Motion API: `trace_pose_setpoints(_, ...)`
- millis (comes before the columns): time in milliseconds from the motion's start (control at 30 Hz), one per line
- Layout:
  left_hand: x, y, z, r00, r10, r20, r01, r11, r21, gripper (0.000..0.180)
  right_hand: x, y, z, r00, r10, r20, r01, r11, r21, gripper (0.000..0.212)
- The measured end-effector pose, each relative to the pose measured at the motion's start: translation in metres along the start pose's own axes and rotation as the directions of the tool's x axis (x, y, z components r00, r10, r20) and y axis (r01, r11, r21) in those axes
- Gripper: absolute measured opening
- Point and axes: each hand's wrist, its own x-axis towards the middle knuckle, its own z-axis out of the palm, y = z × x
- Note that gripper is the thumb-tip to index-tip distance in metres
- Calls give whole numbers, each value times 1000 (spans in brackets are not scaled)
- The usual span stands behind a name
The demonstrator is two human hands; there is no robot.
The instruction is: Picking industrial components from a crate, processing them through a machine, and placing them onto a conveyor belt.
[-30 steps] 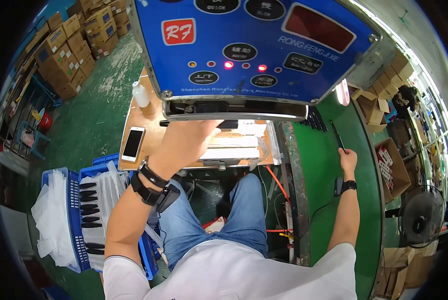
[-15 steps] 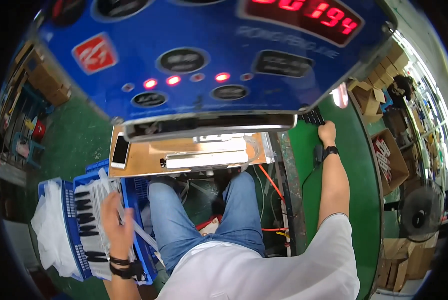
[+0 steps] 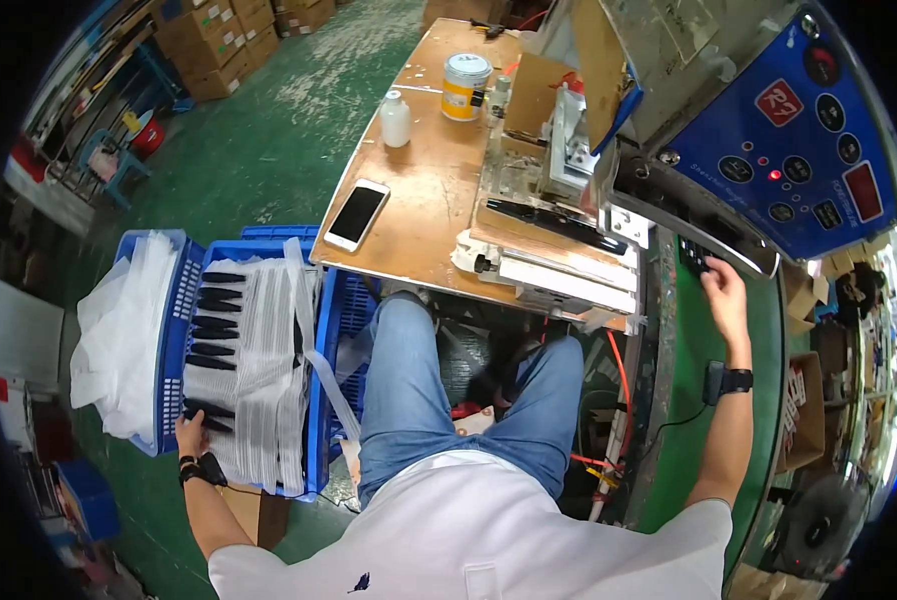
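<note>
- Black pieces [image 3: 219,320] lie in a column along the left side of a blue crate [image 3: 319,425], on layers of white wrapping [image 3: 269,350]
- The left hand [image 3: 191,434] is at the lowest of these pieces, fingers touching its left end; whether they close around it, I cannot tell
- The right hand [image 3: 726,295] reaches over a green bench [image 3: 687,370], fingers bent and close together, tips at some dark strips [image 3: 693,255]; whether it holds one, I cannot tell
- A longer black piece [image 3: 557,224] lies across a holder under the machine, well apart from both hands
- Above the dark strips, the machine's blue control panel [image 3: 794,140] hangs tilted, with a red light lit
- The wooden table [image 3: 424,215] stands in front of the person's knees, its near left corner just beyond the blue crate
- A phone [image 3: 359,214] lies face up near that corner, screen dark
- A white bottle [image 3: 395,122] and a yellow and white tin [image 3: 465,90] stand upright farther back
- Left of the blue crate, a second crate [image 3: 182,290] holds crumpled white sheets [image 3: 129,340]
- On the floor beyond, cardboard boxes [image 3: 207,45] are stacked
</note>
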Motion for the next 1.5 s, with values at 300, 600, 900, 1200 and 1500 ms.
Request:
trace_pose_setpoints(300,23,7,10,960,273,54,-264,955,-139,45,-57,-252,47,912,-363,189,376,926,-38,35)
trace_pose_setpoints(600,6,-13,39,870,219,-442,-405,828,-387,43,-62,-252,26,941,-300,157,323,935,-150,38)
trace_pose_setpoints(900,-43,105,54,444,842,-308,-836,512,197,40,-74,49,-53,869,135,-477,-208,972,-104,37)
trace_pose_setpoints(1200,-291,296,174,403,875,268,-812,477,-337,24,-35,180,-28,744,389,-543,-598,750,-281,32)
trace_pose_setpoints(1500,-490,405,270,-359,856,371,-909,-231,-346,34,-14,212,-13,832,328,-448,-366,931,3,59)
